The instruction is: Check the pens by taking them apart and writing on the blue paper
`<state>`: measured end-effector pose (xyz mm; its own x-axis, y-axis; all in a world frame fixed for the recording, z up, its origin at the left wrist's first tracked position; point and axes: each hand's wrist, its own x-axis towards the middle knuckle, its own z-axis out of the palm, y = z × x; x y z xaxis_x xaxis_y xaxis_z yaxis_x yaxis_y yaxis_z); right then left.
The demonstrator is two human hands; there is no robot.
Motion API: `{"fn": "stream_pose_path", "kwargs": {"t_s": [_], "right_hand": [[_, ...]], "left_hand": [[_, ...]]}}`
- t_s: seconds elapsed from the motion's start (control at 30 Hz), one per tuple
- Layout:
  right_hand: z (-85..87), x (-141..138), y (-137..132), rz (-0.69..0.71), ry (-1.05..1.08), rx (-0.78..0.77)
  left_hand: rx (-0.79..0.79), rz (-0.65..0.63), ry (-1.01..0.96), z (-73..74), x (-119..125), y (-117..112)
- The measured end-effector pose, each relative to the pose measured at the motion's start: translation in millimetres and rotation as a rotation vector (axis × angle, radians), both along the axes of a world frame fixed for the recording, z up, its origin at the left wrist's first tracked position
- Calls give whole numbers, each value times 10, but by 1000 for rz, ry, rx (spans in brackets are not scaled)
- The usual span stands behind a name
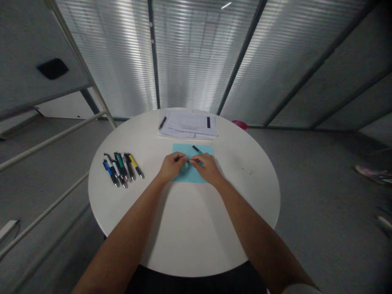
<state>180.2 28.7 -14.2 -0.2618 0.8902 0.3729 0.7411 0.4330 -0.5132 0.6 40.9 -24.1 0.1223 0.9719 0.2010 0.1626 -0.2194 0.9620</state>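
Over a light blue sheet (191, 177) on the round white table, my left hand (172, 166) and my right hand (207, 167) meet fingertip to fingertip. Both are closed in a pinch. A small dark piece (188, 161) shows between the fingertips, mostly hidden, so its kind cannot be made out. Just beyond my right fingers, a black and green pen part (197, 149) lies slanted on the sheet, its near end partly covered by the hand.
A cluster of several pens (121, 167) lies on the left of the table (196, 228). Printed papers (186, 124) with a black pen (162, 123) on them are at the far edge. A whiteboard frame (92, 94) stands left; a shoe (372, 174) shows at right.
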Motion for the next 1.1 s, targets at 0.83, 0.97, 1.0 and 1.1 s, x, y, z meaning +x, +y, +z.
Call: {"fn": "stream_pose_path", "kwargs": {"t_s": [0.83, 0.97, 1.0, 1.1], "right_hand": [[-57, 15, 32, -137, -172, -1], [-74, 4, 31, -120, -219, -16], [-76, 2, 31, -120, -229, -21], [-75, -3, 29, -126, -248, -28]], "left_hand": [[245, 78, 619, -18, -25, -49], [217, 108, 737, -43, -30, -51], [209, 117, 759, -48, -30, -49], [192, 135, 804, -55, -30, -43]]}}
